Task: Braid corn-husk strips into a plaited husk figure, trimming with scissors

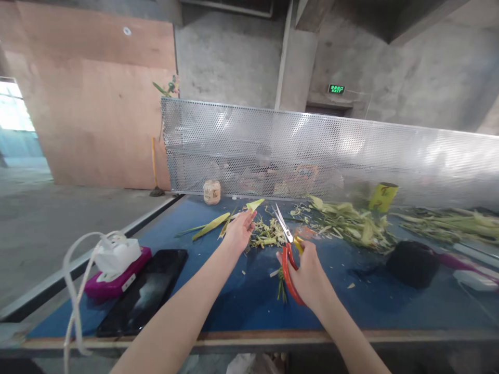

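Observation:
My left hand (238, 231) is over the middle of the blue table, its fingers closed on a pale yellow-green husk piece (255, 204) whose tip sticks out past the fingertips. In my right hand (307, 270) is a pair of scissors (287, 234) with red and yellow handles; the blades point up and away, slightly parted. Between the hands lies a heap of thin pale trimmings (268, 234). Longer husk leaves (211, 226) rest left of my left hand. A small bunch of dark green stems (281, 288) shows just below the scissors; whether my right hand touches it is unclear.
A pile of pale leaves (346, 223) lies on the right, near a yellow-green can (383, 197) and a black object (412, 264). Nearer on the left are a black phone (146, 291) and a magenta box (117, 272) with white cables. A perforated metal panel (249, 150) closes the back.

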Motion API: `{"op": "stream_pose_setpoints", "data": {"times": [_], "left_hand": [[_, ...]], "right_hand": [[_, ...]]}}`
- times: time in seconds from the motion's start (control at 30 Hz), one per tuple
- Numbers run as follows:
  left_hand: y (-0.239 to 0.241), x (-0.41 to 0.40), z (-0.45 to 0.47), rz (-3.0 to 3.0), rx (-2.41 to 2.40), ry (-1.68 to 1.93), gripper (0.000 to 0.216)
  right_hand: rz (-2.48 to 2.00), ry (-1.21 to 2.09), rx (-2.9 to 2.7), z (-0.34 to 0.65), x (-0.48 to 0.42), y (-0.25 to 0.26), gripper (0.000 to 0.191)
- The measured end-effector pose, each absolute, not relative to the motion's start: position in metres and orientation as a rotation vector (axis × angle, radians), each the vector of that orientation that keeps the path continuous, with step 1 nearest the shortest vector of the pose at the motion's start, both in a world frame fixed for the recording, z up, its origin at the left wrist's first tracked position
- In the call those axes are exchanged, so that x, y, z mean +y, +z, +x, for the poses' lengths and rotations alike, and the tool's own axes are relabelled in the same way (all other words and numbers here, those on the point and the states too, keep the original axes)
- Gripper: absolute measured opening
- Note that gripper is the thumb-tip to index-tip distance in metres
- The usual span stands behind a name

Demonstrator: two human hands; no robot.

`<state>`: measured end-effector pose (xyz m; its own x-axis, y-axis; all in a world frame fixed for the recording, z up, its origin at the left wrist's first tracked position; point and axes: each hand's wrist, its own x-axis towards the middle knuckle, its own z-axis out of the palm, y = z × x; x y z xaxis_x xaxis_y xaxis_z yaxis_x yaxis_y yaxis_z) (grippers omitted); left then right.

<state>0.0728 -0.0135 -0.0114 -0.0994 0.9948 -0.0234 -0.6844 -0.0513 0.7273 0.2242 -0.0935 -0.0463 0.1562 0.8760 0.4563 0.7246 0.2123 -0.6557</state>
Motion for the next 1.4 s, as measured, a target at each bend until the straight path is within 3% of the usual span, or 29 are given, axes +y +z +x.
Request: {"op": "stream_pose_setpoints", "data": {"times": [0.17, 0.4, 0.77, 1.4], "left_hand": [[-0.011, -0.017, 0.078, 0.61, 0.642, 1.543, 0.008], [-0.013, -0.018, 0.082, 0.629, 0.675, 1.564, 0.02], [-0.028, -0.008, 0.09, 0.708, 0.858, 1.658, 0.06], [-0.028, -0.015, 0.095, 0.727, 0.846, 1.611, 0.069]], "right_hand": [[-1.525, 0.046, -1.695, 0.213, -0.093, -0.051, 0.057], [-1.574, 0.083, -1.714, 0.199, -0.09, -0.049, 0.055], [-1.682, 0.05, -1.694, 0.195, -0.089, -0.046, 0.047], [-1.858, -0.039, -1.754, 0.191, -0.091, -0.044, 0.037]]}}
